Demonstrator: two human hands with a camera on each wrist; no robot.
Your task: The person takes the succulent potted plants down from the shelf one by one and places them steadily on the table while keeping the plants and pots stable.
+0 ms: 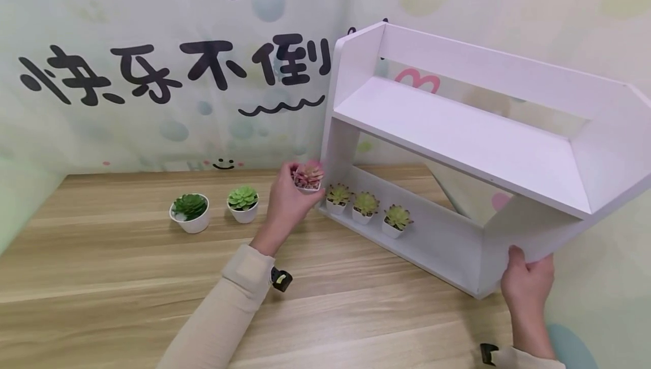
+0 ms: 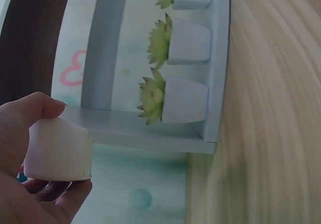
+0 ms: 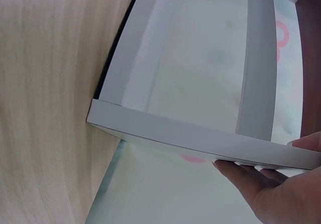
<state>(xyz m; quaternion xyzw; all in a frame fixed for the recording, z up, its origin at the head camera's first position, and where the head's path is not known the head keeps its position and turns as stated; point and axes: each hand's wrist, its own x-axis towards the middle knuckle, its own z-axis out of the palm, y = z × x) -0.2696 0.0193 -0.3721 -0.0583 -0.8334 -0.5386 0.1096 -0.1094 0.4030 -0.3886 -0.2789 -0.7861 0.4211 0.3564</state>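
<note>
Between thumb and fingers, my left hand (image 1: pixel 287 199) holds a pinkish-red potted succulent (image 1: pixel 308 177) in a white pot, just beside the left side of a white two-tier shelf (image 1: pixel 452 143). In the left wrist view that pot (image 2: pixel 59 151) is off the table, gripped at its sides. My right hand (image 1: pixel 529 284) grips the edge of the shelf's right side panel, with fingers wrapped behind it in the right wrist view. On the lower tier stand three yellow-green potted succulents (image 1: pixel 364 207) in a row near the left end.
Two more potted plants stand on the wooden table (image 1: pixel 127 278) to the left: a dark green succulent (image 1: pixel 190 212) and a light green succulent (image 1: pixel 243 203). A patterned wall covering with black lettering (image 1: pixel 203 69) rises behind the table.
</note>
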